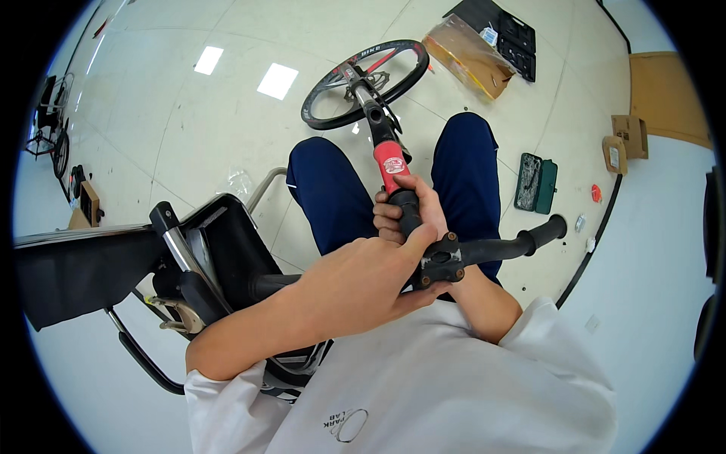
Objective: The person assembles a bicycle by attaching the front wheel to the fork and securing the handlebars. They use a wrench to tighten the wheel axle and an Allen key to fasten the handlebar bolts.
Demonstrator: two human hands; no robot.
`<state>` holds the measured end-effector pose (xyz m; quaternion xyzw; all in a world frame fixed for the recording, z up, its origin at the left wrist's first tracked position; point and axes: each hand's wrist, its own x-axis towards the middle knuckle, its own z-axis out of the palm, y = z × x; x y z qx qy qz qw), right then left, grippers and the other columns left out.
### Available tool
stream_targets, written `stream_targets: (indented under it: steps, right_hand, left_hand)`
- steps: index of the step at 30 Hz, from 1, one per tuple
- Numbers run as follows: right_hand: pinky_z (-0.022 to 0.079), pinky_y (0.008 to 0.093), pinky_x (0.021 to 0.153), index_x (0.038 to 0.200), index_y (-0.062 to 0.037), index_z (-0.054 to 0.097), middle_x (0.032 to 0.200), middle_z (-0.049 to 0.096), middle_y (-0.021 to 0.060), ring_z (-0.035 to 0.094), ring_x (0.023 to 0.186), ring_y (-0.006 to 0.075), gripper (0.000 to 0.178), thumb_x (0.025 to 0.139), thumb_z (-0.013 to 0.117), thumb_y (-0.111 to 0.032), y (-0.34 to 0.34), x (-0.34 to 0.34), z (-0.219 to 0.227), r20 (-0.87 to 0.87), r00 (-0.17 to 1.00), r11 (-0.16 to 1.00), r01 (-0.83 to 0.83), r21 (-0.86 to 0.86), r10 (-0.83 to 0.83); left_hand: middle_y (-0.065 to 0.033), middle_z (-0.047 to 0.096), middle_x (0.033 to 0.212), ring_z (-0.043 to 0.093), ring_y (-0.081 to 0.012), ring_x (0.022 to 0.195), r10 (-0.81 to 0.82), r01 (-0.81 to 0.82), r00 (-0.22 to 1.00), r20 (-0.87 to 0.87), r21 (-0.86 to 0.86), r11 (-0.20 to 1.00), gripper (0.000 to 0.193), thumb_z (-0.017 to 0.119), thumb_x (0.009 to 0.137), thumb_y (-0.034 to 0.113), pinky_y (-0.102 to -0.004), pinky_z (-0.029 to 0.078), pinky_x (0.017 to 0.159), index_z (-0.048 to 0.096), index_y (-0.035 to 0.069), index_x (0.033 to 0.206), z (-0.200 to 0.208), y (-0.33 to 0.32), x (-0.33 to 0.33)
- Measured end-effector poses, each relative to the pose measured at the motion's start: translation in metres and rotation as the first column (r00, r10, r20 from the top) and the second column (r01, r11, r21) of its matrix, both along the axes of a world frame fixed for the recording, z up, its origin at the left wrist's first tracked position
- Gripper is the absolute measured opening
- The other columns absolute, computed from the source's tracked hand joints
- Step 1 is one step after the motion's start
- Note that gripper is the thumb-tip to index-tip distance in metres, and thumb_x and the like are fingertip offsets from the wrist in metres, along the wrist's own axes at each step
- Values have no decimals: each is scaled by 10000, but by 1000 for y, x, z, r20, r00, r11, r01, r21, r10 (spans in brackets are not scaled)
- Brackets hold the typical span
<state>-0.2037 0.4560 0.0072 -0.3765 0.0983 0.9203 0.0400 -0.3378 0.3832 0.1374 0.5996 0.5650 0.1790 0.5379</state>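
Note:
The front end of a bicycle points away from me between my knees. Its spoked wheel [311, 102] with a black tyre lies on the far side, joined by a grey fork [364, 94] to a red tube section [391, 161]. My right hand [423, 206] wraps round the black tube just above the red section. Across the stem [442, 261], with its rusty bolts, my left hand [378, 274] is closed, thumb on top and fingertips showing below. The black handlebar [499, 250] reaches out to the right; its left part runs under my left forearm.
A black chair [227, 219] with metal arms stands close on my left. Ahead on the tiled floor are an opened cardboard box [461, 49] and a black tool case [520, 38]. An open green case [545, 185] lies to the right, with brown cartons [631, 136] by the wall.

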Motion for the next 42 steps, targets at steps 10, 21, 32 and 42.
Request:
stream_targets:
  steps: [10, 21, 32, 42]
  right_hand:
    - [170, 203, 374, 823, -79, 574, 680, 493, -13, 283, 420, 35, 440, 879, 663, -506, 63, 37, -57, 394, 907, 671, -383, 634, 146]
    - [322, 221, 450, 939, -38, 645, 692, 584, 11, 513, 538, 78, 610, 818, 634, -636, 51, -18, -73, 667, 717, 305, -693, 653, 202]
    - [424, 305, 599, 950, -6, 541, 684, 511, 86, 486, 613, 176, 218, 1023, 429, -179, -4, 123, -6, 654, 757, -83, -653, 753, -19]
    - [420, 349, 464, 970, 9, 537, 606, 531, 136, 573, 496, 305, 64, 912, 562, 8, -79, 96, 72, 469, 883, -398, -435, 807, -15]
  left_hand:
    - [-175, 603, 624, 627, -391, 583, -113, 111, 991, -72, -26, 993, 401, 643, 929, 346, -449, 471, 482, 449, 6, 1015, 1, 1, -2]
    - [-135, 612, 623, 608, -356, 552, -47, 32, 993, -106, -132, 991, 434, 727, 878, 346, -414, 420, 478, 484, 31, 1053, -2, 2, 5]
    - [-146, 625, 640, 604, -353, 554, -6, 2, 992, -129, -25, 1000, 401, 726, 879, 312, -384, 429, 499, 505, 35, 1066, -9, 5, 1]
    - [-124, 592, 640, 515, -257, 497, 20, -12, 994, -108, 77, 997, 365, 735, 875, 240, -322, 378, 494, 527, 21, 1080, -17, 1, 4]
